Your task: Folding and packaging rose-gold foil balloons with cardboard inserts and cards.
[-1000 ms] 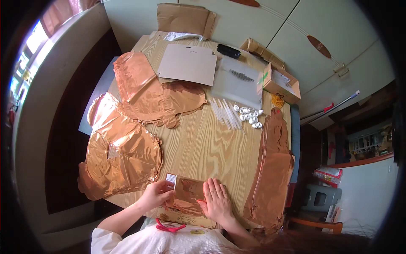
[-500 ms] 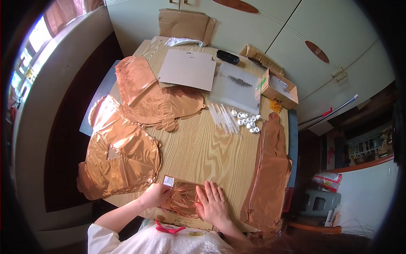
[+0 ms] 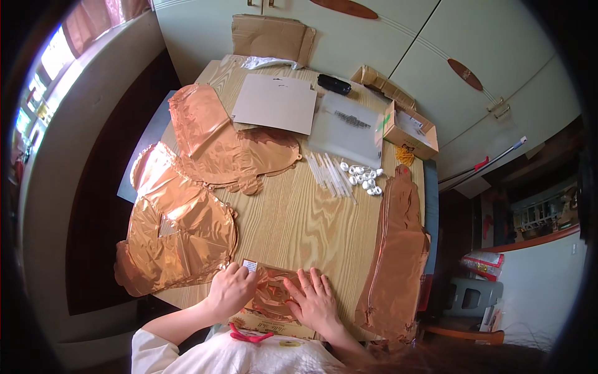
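Observation:
A small folded copper foil balloon (image 3: 271,293) lies at the near edge of the wooden table (image 3: 299,218). My left hand (image 3: 229,290) pinches its upper left corner, where a small white tag (image 3: 250,266) sticks out. My right hand (image 3: 316,303) lies flat on the balloon's right side, fingers spread, pressing it down. Under the balloon sits a flat printed card package (image 3: 268,324). A red looped strap (image 3: 249,336) hangs at my chest.
Large flat copper foil balloons lie at the left (image 3: 177,230), back left (image 3: 218,137) and right (image 3: 398,249). White sticks (image 3: 329,174) and white cups (image 3: 364,179) sit mid-table. Behind them are a grey card sheet (image 3: 277,103), a clear bag (image 3: 349,128), an open cardboard box (image 3: 408,128) and a black remote (image 3: 334,83).
My hands stay on the small folded balloon with only slight shifts. My head has moved a little, so the table appears slightly shifted in view.

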`<state>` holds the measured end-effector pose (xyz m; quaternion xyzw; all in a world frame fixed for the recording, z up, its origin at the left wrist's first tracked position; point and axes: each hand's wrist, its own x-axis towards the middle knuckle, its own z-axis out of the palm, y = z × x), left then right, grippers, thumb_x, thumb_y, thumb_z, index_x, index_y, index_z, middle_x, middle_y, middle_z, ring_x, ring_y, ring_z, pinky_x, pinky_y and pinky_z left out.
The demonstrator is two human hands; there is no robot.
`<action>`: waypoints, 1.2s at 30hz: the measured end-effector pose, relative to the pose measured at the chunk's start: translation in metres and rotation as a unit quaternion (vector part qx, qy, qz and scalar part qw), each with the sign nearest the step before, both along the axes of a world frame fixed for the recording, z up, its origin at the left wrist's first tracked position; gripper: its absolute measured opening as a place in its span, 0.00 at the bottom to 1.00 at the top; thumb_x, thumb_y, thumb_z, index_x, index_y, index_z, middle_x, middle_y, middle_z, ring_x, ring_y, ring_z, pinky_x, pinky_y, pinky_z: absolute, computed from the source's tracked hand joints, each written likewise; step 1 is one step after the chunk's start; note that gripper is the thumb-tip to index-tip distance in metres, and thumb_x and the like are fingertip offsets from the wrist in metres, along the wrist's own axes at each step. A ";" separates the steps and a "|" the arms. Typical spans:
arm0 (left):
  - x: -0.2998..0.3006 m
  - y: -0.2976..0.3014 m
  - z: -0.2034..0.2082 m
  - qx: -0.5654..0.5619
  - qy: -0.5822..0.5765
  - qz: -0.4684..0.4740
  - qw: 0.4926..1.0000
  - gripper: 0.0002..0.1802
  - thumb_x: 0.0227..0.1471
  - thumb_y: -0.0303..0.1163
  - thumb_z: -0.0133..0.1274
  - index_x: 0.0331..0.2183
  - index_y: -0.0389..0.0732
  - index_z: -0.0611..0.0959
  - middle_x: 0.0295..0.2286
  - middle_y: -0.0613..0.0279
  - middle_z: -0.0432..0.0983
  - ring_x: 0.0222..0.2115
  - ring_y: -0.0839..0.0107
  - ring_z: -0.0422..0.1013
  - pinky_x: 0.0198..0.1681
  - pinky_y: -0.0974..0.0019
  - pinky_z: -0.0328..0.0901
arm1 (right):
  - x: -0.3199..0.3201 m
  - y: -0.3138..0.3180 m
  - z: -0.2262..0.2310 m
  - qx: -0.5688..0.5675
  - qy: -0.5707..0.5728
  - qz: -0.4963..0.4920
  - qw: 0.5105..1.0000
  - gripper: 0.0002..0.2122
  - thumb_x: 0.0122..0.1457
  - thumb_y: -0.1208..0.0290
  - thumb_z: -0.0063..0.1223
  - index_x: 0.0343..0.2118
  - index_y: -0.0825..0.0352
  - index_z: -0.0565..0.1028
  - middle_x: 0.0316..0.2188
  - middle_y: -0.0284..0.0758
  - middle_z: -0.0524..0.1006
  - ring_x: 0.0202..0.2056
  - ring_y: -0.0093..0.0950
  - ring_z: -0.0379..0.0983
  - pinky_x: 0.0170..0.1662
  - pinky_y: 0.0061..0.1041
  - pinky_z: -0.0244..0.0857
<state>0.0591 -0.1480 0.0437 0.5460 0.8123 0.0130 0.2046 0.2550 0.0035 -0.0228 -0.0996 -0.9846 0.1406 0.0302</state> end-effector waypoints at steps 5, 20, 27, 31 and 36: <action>-0.001 0.002 -0.027 0.191 0.034 -0.201 0.960 0.26 0.50 0.37 0.52 0.50 0.36 0.75 0.54 0.50 0.67 0.60 0.57 0.59 0.61 0.54 0.56 | -0.001 -0.001 0.002 0.004 -0.001 0.001 1.000 0.25 0.60 0.49 0.49 0.61 0.43 0.68 0.65 0.40 0.58 0.66 0.47 0.50 0.65 0.50 0.45; 0.023 0.012 -0.037 0.079 0.031 -0.198 0.976 0.57 0.52 0.73 0.35 0.62 0.30 0.59 0.61 0.34 0.52 0.64 0.39 0.45 0.66 0.44 0.40 | 0.000 0.000 0.005 -0.003 -0.058 0.000 0.998 0.20 0.61 0.50 0.47 0.56 0.44 0.72 0.66 0.38 0.57 0.66 0.44 0.50 0.66 0.48 0.43; 0.026 0.008 -0.036 0.054 0.043 -0.174 0.982 0.58 0.50 0.76 0.34 0.63 0.33 0.59 0.60 0.31 0.52 0.63 0.35 0.44 0.66 0.43 0.40 | 0.004 -0.003 0.011 0.000 -0.050 -0.006 0.999 0.24 0.62 0.47 0.44 0.62 0.42 0.66 0.66 0.40 0.56 0.67 0.44 0.49 0.67 0.49 0.41; 0.025 0.007 -0.036 0.053 0.038 -0.184 0.981 0.56 0.48 0.77 0.35 0.64 0.44 0.59 0.61 0.31 0.51 0.63 0.32 0.44 0.65 0.41 0.40 | 0.018 -0.004 0.004 -0.012 -0.050 0.003 0.999 0.27 0.62 0.43 0.42 0.64 0.40 0.62 0.67 0.43 0.54 0.67 0.44 0.47 0.67 0.48 0.39; 0.020 0.006 -0.036 0.065 0.045 -0.214 0.974 0.55 0.44 0.79 0.39 0.66 0.57 0.56 0.61 0.33 0.51 0.62 0.29 0.45 0.64 0.37 0.43 | 0.028 -0.003 0.004 0.009 -0.065 0.023 0.998 0.28 0.60 0.37 0.40 0.63 0.35 0.61 0.67 0.46 0.52 0.68 0.47 0.44 0.66 0.51 0.43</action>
